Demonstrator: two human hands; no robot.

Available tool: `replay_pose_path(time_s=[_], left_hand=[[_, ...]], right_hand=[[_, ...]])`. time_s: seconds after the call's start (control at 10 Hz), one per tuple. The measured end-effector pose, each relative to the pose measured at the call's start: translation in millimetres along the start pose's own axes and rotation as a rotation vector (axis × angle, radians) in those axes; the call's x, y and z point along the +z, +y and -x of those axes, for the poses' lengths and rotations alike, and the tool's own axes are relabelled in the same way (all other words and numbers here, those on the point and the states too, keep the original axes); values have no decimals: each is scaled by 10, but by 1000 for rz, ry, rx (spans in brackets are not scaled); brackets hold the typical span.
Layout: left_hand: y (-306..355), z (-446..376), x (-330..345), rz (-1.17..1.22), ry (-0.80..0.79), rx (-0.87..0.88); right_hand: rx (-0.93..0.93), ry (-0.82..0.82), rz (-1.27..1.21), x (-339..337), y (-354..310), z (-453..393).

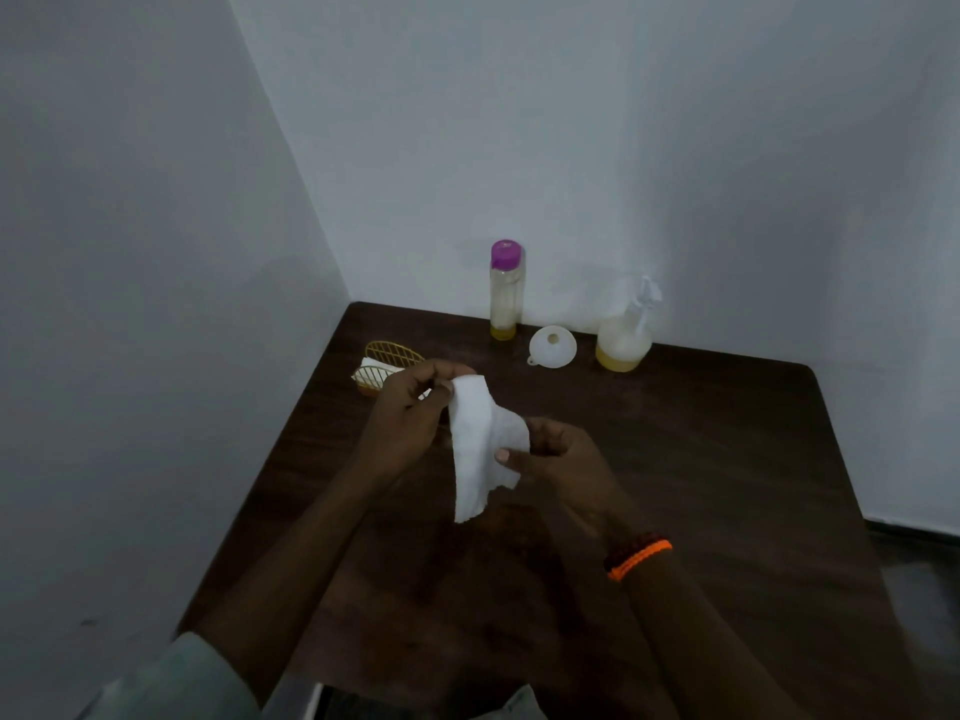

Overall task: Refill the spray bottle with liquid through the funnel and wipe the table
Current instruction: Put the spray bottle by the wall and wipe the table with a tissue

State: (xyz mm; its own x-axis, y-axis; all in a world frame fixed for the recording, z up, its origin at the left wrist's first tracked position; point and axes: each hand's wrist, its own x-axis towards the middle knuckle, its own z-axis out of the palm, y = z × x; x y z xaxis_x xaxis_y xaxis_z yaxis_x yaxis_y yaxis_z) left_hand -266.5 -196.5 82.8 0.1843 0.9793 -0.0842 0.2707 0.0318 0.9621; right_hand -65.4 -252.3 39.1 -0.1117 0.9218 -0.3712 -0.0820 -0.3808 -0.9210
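Dark wooden counter [675,485] is seen filling the lower view, pushed into a corner of pale walls, with both hands raised above its near middle. A white tissue [480,449] is held up between them: its upper corner is pinched by the left hand [410,423], fingers closed on the paper, while a lower edge is gripped by the right hand [561,470], thumb pressed onto the sheet. The tissue is being kept clear of the counter, probably so that it can be opened or folded ahead of wiping.

Beyond the right hand, near the far wall, the spray bottle [626,330] is stood upright with yellowish liquid low in it and its trigger head fitted. The purple-capped bottle [506,291], nearly drained, is stood beyond the hands. The funnel [552,346] is laid between the two bottles, out of the spray bottle, which suggests the refill is finished. A gold wire holder [387,366] with tissues is set just behind the left hand, within easy reach.
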Motion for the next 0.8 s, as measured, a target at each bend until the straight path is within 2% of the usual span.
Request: replay_pose_path(time_s=[0.1,0.2,0.3,0.4,0.5,0.6,0.7,0.8], left_hand=[[-94,37,71,-30,85,2],[-191,66,210,-86,136,1],[-255,102,365,-160,128,4],[-256,98,526,-107,69,-83],[-277,22,653,-59,149,-143],[-291,-119,703,40,182,-247],[-274,-275,703,107,74,-287],[-306,-361,706,47,-28,-233]], right_hand=[[-46,337,167,121,104,96],[-75,348,417,317,338,209],[-115,265,675,396,558,195],[-234,423,746,372,626,172],[-261,481,765,127,543,147],[-228,489,791,-193,441,-3],[-270,509,865,-417,264,-133],[-295,409,927,-570,189,-177]])
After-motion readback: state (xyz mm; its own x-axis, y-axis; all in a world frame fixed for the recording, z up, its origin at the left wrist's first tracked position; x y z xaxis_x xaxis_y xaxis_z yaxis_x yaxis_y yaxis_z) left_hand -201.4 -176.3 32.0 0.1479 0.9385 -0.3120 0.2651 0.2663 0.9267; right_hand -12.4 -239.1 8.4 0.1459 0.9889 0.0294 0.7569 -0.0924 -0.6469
